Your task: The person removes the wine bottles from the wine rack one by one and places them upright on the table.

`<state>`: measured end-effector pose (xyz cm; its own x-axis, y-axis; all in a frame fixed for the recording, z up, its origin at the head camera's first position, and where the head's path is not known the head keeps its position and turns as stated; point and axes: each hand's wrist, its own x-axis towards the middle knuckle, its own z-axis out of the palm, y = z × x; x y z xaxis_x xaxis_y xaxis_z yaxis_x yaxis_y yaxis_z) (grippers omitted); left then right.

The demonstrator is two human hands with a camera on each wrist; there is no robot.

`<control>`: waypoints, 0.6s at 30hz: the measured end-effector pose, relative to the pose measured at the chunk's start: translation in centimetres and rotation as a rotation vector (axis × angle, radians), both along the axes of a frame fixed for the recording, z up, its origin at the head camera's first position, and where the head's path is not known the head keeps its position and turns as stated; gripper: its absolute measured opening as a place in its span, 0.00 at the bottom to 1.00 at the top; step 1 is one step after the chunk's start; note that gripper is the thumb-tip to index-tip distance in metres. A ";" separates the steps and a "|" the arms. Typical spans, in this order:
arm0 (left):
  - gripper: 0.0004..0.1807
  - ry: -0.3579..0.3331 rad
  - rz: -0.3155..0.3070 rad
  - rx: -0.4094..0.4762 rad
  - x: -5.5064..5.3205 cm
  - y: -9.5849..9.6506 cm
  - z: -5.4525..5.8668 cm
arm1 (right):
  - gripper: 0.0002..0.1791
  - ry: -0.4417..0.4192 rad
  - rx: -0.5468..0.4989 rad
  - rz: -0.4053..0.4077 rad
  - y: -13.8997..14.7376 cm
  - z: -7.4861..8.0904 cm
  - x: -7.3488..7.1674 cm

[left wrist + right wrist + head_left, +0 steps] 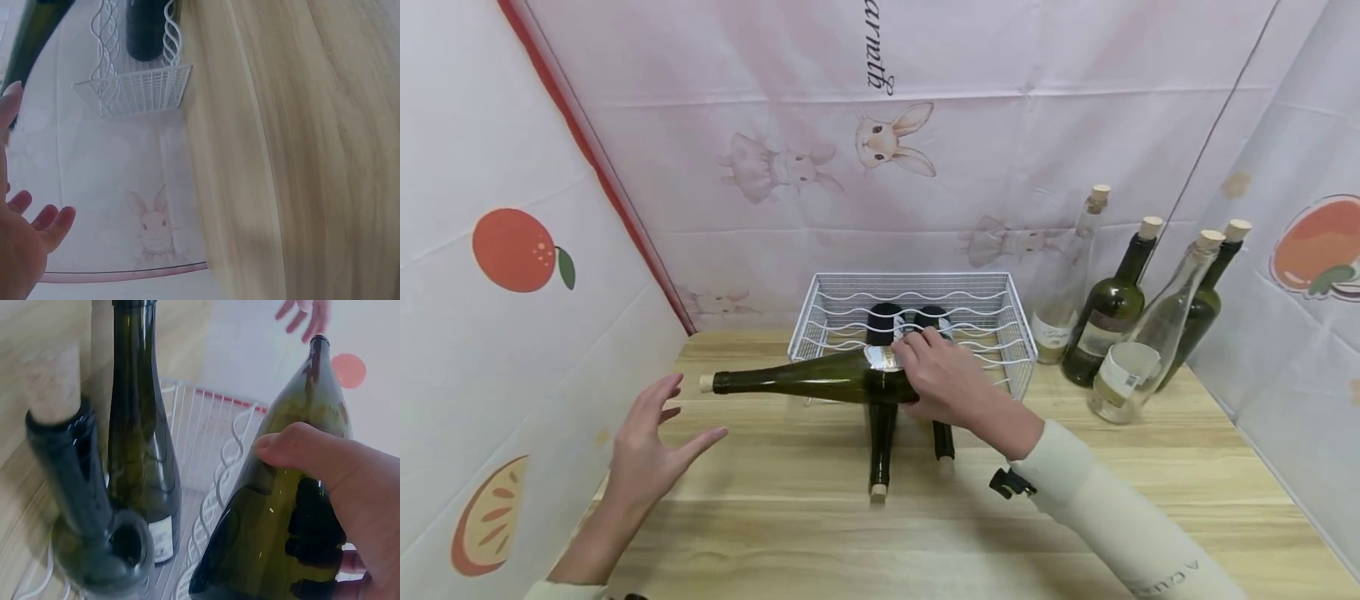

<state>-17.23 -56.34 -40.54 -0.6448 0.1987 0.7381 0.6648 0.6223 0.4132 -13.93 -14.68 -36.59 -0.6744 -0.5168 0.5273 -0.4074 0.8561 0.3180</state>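
Note:
A long-necked green wine bottle lies sideways in the air above the front of a white wire rack. My right hand grips it around the base end; its cork points left. In the right wrist view, the thumb lies along the bottle's green glass. My left hand is near the cork, fingers spread and thumb apart, holding nothing. Two dark bottles lie in the rack, necks toward me: a left bottle beneath the held one, and a right bottle partly hidden by my right hand.
Several corked bottles stand right of the rack, among them a clear bottle in front and a dark green bottle behind it. The wood-grain table is bounded by printed cloth walls at the left, back and right.

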 end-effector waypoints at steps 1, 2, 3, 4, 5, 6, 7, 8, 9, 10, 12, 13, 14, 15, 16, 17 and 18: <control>0.56 -0.017 0.005 -0.003 -0.1 0.1 -0.1 | 0.47 0.010 -0.013 0.001 0.4 0.0 0.1; 0.55 -0.041 0.011 -0.007 -0.2 0.2 -0.1 | 0.46 0.023 -0.026 0.002 0.8 0.1 0.2; 0.55 -0.070 0.019 -0.010 -0.3 0.3 -0.2 | 0.47 0.035 -0.043 0.009 1.2 0.1 0.3; 0.54 -0.098 0.029 -0.016 -0.5 0.4 -0.2 | 0.47 0.046 -0.058 0.012 1.6 0.1 0.4; 0.54 -0.127 0.037 -0.021 -0.6 0.5 -0.2 | 0.48 0.056 -0.072 0.014 2.0 0.1 0.5; 0.54 -0.155 0.044 -0.026 -0.8 0.6 -0.2 | 0.48 0.065 -0.086 0.014 2.4 0.1 0.6; 0.53 -0.179 0.050 -0.030 -1.0 0.7 -0.1 | 0.48 0.071 -0.101 0.013 2.7 0.1 0.7; 0.53 -0.201 0.052 -0.031 -1.1 0.8 -0.1 | 0.48 0.071 -0.116 0.011 3.1 0.1 0.7; 0.52 -0.219 0.051 -0.032 -1.3 0.8 -0.1 | 0.48 0.067 -0.131 0.008 3.4 0.0 0.8; 0.50 -0.229 0.046 -0.034 -1.4 1.0 -0.1 | 0.48 0.064 -0.144 0.000 3.7 0.0 0.9; 0.47 -0.249 0.038 -0.039 -1.8 1.2 -0.1 | 0.47 0.051 -0.180 -0.004 4.3 -0.1 1.2; 0.46 -0.261 0.036 -0.042 -1.9 1.3 -0.1 | 0.47 0.048 -0.197 -0.005 4.7 -0.2 1.3; 0.44 -0.273 0.038 -0.044 -2.1 1.5 -0.1 | 0.48 0.045 -0.213 -0.009 5.0 -0.2 1.4; 0.44 -0.288 0.041 -0.047 -2.3 1.6 -0.1 | 0.48 0.042 -0.227 -0.009 5.3 -0.3 1.5; 0.43 -0.306 0.044 -0.049 -2.5 1.8 -0.1 | 0.49 0.042 -0.237 -0.009 5.6 -0.4 1.6; 0.43 -0.330 0.048 -0.047 -2.8 1.9 -0.1 | 0.50 0.044 -0.241 -0.012 6.0 -0.5 1.8; 0.42 -0.354 0.047 -0.044 -3.0 2.1 -0.1 | 0.51 0.046 -0.247 -0.012 6.3 -0.6 1.9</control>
<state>-20.22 -54.21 -40.66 -0.8681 0.1890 0.4590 0.4553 0.6713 0.5848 -12.05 -8.39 -37.16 -0.6524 -0.3608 0.6665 -0.3867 0.9148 0.1166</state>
